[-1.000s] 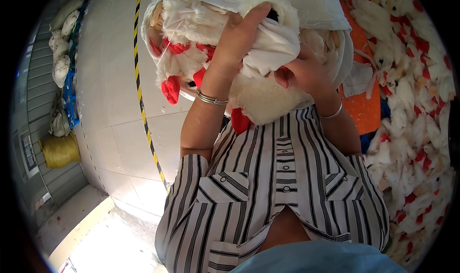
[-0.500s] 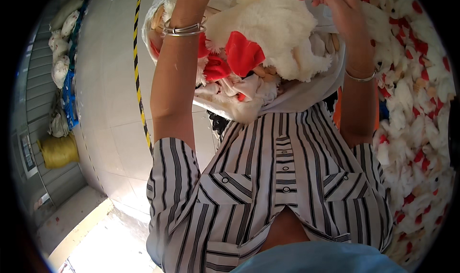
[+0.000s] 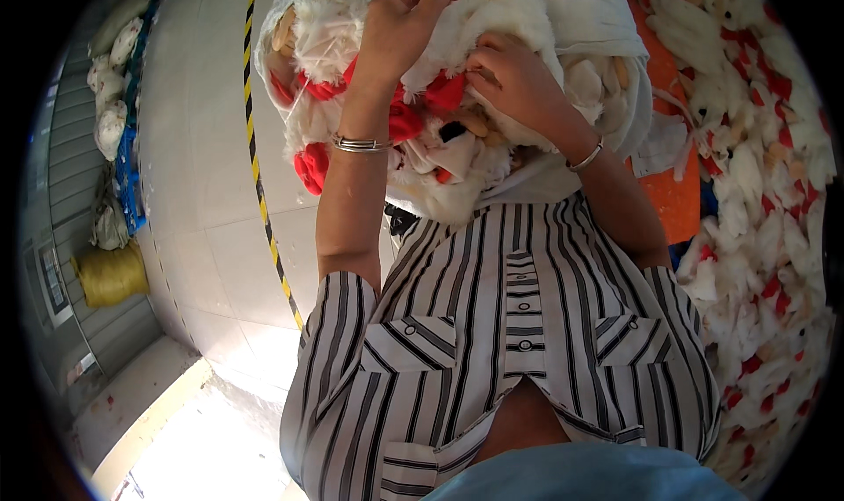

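Both hands are held over the white plush piece. On the left hand, the fingers are curled in toward the thumb near the upper edge of view; whether anything is pinched there cannot be told. The right hand is laid against the fur with bent fingers, just beside a red fabric piece; whether a grip is closed on either cannot be made out. Metal bangles are worn on both wrists. Beneath, the plush piece is supported by more white and red pieces, crowded together inside a white cloth sack. To the right of the sack, an orange panel is partly covered by it, and beyond that a large heap of white and red plush pieces is spread. On the left, the pale tiled floor is crossed by yellow-and-black tape. Farther off, a yellow roll is seen by the wall.
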A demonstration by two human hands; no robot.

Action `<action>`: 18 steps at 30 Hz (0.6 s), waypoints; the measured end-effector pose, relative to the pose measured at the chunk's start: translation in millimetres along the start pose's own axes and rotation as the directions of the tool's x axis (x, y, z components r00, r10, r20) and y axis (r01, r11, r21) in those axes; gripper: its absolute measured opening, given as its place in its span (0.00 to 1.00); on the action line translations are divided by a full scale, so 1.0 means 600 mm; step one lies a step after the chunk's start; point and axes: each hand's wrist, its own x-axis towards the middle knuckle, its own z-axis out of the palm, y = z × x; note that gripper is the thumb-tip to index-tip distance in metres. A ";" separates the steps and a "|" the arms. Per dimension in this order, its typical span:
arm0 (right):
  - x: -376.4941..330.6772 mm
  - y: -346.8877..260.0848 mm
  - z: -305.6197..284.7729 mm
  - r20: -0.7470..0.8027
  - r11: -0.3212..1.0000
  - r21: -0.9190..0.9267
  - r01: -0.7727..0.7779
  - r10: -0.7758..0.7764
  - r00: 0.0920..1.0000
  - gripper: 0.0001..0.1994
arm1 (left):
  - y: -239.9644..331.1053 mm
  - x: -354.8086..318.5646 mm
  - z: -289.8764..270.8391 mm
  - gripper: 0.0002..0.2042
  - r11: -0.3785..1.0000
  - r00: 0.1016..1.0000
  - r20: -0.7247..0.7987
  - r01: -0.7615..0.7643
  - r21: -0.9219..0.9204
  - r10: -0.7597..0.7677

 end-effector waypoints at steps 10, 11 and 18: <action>-0.045 0.100 -0.110 -0.424 0.991 -0.133 -0.005 -0.052 0.904 0.15 | 0.074 -0.054 -0.004 0.20 0.926 0.938 0.344 0.157 -0.343 -0.032; -0.041 0.077 -0.115 -0.304 0.899 0.437 -0.016 0.164 0.938 0.14 | 0.095 -0.060 0.008 0.21 0.913 0.944 0.329 0.138 -0.383 -0.004; -0.046 0.009 -0.121 -0.225 0.809 0.588 -0.022 0.190 0.956 0.11 | 0.082 -0.060 0.055 0.14 0.943 0.954 0.296 0.140 -0.301 -0.047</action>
